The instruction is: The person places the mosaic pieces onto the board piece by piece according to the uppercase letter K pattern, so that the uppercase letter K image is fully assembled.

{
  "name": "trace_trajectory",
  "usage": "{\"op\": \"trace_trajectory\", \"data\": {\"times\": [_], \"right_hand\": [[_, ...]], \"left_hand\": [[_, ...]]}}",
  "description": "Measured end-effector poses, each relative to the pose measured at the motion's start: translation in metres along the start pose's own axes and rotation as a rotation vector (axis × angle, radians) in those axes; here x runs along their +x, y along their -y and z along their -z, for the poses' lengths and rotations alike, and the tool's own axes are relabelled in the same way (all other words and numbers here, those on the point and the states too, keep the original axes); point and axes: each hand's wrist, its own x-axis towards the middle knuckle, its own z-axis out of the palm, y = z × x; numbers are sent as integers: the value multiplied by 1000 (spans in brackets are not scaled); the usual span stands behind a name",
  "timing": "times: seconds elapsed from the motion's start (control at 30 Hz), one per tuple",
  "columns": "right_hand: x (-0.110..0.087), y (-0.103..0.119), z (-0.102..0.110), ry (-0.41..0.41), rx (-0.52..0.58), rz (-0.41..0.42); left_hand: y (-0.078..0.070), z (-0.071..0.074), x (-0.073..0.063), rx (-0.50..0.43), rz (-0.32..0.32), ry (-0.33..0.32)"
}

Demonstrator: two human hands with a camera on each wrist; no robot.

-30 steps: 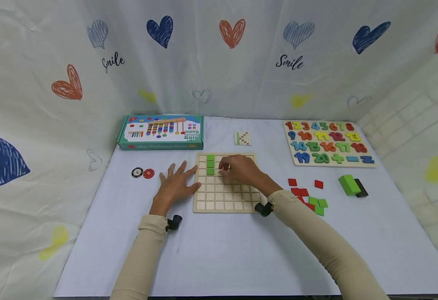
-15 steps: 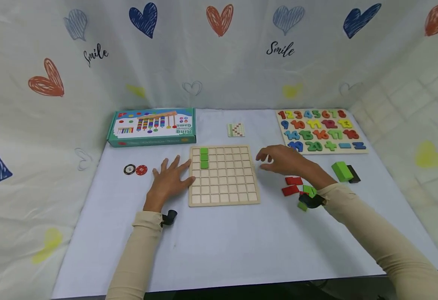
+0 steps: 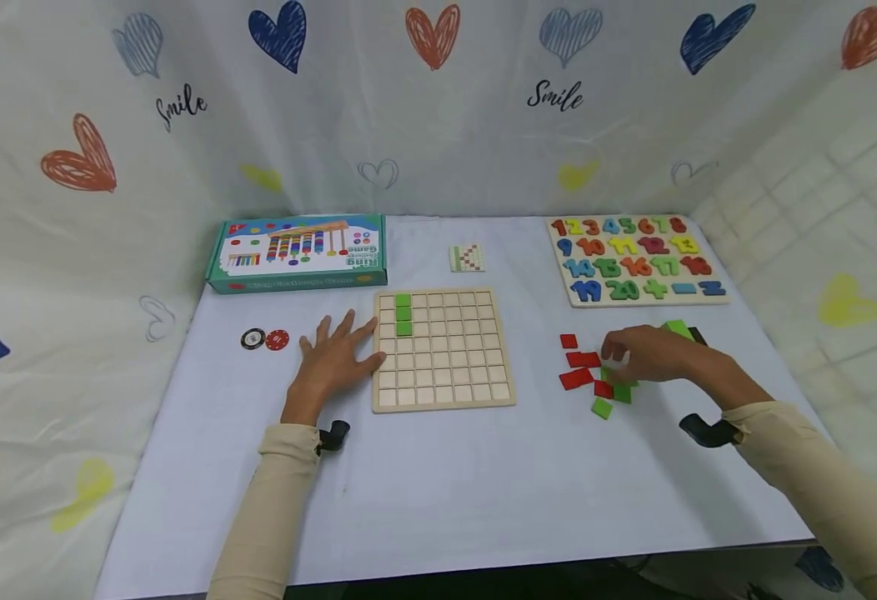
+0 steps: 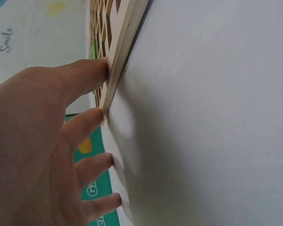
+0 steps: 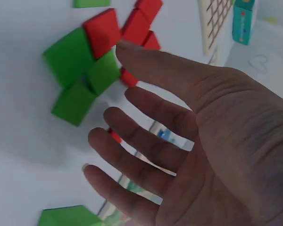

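Note:
My left hand (image 3: 331, 363) lies with spread fingers at the left side of a wooden grid board (image 3: 446, 362). In the left wrist view its thumb and index finger touch the board's edge (image 4: 125, 40). Three green tiles (image 3: 403, 314) fill cells of one column near the board's upper left. My right hand (image 3: 652, 353) hovers over a loose pile of tiles on the right, fingers loosely bent and nothing between them. Below its fingertips in the right wrist view lie green tiles (image 5: 70, 56) and red tiles (image 5: 102, 33).
A green game box (image 3: 296, 254) stands at the back left, two round chips (image 3: 277, 339) in front of it. Behind the board lies a small pattern card (image 3: 467, 257). A number puzzle (image 3: 637, 260) sits at the back right. A green block (image 3: 677, 327) is partly behind my right hand.
My right hand has left the board and moved right to the tile pile. The left hand stays at the board's edge. The head view has shifted slightly.

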Motion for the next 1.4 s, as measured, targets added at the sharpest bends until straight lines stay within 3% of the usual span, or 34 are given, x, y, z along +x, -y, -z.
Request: {"op": "trace_trajectory", "data": {"times": [0.27, 0.57, 0.8, 1.4], "right_hand": [[-6, -10, -19, -60, 21, 13], [-1, -15, -22, -83, 120, 14], [0, -17, -27, -156, 160, 32], [-6, -20, -19, -184, 166, 73]], "left_hand": [[0, 0, -2, -8, 5, -6], [2, -1, -1, -21, 7, 1], [4, -1, -3, -11, 10, -6], [2, -1, -1, -19, 2, -7]]}}
